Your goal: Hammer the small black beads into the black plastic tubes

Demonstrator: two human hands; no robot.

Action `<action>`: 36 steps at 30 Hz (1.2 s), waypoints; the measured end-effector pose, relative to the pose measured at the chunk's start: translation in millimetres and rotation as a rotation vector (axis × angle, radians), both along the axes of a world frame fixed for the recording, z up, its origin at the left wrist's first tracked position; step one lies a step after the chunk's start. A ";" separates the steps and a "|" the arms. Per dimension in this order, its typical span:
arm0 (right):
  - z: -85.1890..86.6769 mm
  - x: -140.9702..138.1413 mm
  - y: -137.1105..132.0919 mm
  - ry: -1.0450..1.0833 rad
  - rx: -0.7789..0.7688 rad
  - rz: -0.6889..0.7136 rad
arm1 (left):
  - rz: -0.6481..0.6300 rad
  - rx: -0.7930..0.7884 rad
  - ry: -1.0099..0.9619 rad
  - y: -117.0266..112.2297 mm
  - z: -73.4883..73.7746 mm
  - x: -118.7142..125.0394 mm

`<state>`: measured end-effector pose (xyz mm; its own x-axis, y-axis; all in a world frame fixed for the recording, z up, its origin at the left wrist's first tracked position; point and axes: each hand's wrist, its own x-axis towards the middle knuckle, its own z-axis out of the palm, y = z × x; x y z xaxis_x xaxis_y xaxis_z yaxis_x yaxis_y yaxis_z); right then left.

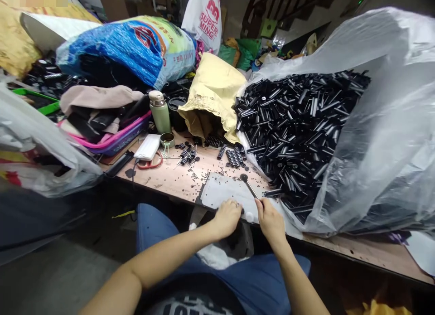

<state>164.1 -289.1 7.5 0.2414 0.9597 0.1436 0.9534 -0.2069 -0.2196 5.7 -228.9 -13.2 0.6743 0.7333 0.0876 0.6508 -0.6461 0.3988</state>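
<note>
My right hand point(272, 220) grips a thin, shiny dark rod with a round black end point(244, 177), which points up and left over the grey sheet point(219, 190). My left hand point(228, 217) is closed at the sheet's front edge, its fingers curled down. A small dark piece shows beside its fingertips, but what the fingers hold is hidden. Between the hands lies a small whitish round piece point(249, 216). Behind the sheet are black ribbed rollers point(233, 158) and many tiny black bits scattered over the wooden table point(159, 181).
A large clear plastic bag point(384, 138) of black tubes point(299, 120) fills the right side. A yellow sack point(217, 84) opens toward the table. Further left are a green flask point(159, 113), a white power bank point(147, 146), red-handled scissors point(154, 164) and a pink-rimmed basket point(112, 145).
</note>
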 end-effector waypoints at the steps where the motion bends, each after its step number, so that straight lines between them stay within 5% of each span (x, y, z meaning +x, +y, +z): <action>1: -11.2 10.9 1.1 -0.053 -0.019 -0.019 | -0.002 -0.002 -0.017 5.7 3.1 -0.7; 3: -30.2 26.6 2.8 -0.149 -0.021 -0.037 | 0.128 -0.005 -0.055 40.8 10.0 2.1; 6: -44.2 34.4 6.1 -0.215 0.059 0.009 | 0.314 0.026 -0.073 130.1 18.6 16.3; 9: -37.3 32.4 18.9 -0.149 0.130 0.094 | 0.437 -0.008 -0.012 203.6 18.6 34.8; 11: -23.6 32.5 39.8 -0.108 0.150 0.135 | 0.418 -0.047 0.016 224.1 12.0 44.0; 16: 12.5 46.2 136.6 -0.133 0.163 0.151 | 0.349 -0.065 -0.003 211.4 -9.0 41.5; 21: 24.2 57.7 208.4 0.171 0.142 0.139 | 0.303 -0.075 -0.105 194.5 -8.1 11.1; 25: 23.7 52.1 206.0 0.348 0.197 0.121 | 0.345 -0.426 -0.589 178.7 0.4 -16.4; 29: 13.8 14.0 180.3 0.591 0.206 0.115 | 0.380 -0.780 -1.014 149.4 7.5 -32.2; 33: 7.1 -32.3 154.1 1.100 0.105 0.156 | 0.311 -0.793 -0.955 120.8 14.5 -40.1; 36: 15.6 -49.1 137.6 1.579 0.001 0.022 | 0.255 -0.587 -0.853 107.4 15.9 -46.9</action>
<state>115.0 -151.5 23.1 0.1292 0.9649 -0.2287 -0.2245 -0.1962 -0.9545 -41.2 -121.4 2.7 0.3778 0.9248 0.0450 0.0986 -0.0885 0.9912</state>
